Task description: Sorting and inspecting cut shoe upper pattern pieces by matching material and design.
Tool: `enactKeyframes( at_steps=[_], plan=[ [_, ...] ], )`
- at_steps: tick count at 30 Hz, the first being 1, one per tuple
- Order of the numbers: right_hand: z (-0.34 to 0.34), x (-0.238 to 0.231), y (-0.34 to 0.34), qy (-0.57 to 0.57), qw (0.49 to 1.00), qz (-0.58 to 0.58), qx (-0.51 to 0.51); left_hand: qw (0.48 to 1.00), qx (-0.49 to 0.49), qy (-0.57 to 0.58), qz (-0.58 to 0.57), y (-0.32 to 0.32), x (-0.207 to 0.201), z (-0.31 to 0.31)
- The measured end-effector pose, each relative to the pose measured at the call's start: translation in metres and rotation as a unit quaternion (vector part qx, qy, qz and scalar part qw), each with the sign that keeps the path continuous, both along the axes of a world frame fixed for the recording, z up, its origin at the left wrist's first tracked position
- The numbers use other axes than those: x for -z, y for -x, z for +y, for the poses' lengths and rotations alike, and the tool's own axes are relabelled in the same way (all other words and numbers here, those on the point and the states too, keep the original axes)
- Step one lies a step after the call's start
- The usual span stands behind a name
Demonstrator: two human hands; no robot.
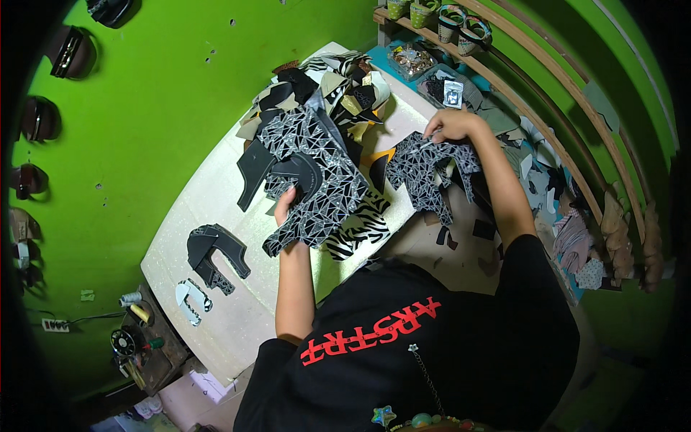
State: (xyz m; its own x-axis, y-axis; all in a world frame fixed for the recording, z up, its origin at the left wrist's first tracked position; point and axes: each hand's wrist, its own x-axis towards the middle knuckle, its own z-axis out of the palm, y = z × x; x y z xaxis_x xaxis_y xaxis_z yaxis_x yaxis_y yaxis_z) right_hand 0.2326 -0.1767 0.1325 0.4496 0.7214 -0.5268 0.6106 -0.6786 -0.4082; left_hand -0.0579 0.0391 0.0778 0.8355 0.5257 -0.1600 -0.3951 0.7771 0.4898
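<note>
While the left hand holds the large sheet, the right hand grasps the small sheet

Though both grips are busy, neither is clenched on itself. The green wall rises beyond and to the left of the left grip, and the white table spreads beneath and around that grip. To the right of the right grip curves a wooden rack. Past the left grip, a heap of mixed scraps lies at the table's far end.

The large sheet, black with a silvery angular pattern, reaches beyond and to the right of the left grip; the thumb shows on top, while the other fingers are hidden. The small sheet, similarly patterned and notched, hangs below the right grip, its upper edge under bent fingers.

A zebra piece shows past the large sheet's edge, right of the left grip. Left of that same grip, near it, sits a dark U-piece; up and left of it is a black strip. A black curve lies over the large sheet, just beside the left thumb. Farthest left of these pieces is a white U-piece.
</note>
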Motion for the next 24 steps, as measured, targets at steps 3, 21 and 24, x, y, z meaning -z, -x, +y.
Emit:
enactKeyframes(
  at_steps=[3,21,24],
  plan=[
    [0.025,0.040,-0.012,0.061,0.987,-0.147,0.011,1.000,-0.017,0.003,0.000,0.004,-0.002,0.004],
    [0.070,0.159,0.053,-0.085,0.968,-0.230,-0.048,0.989,-0.140,-0.004,-0.040,0.058,-0.007,0.051],
    [0.073,0.148,0.060,-0.206,0.956,-0.200,-0.051,0.984,-0.176,-0.026,-0.024,0.072,-0.003,0.061]
  ],
)
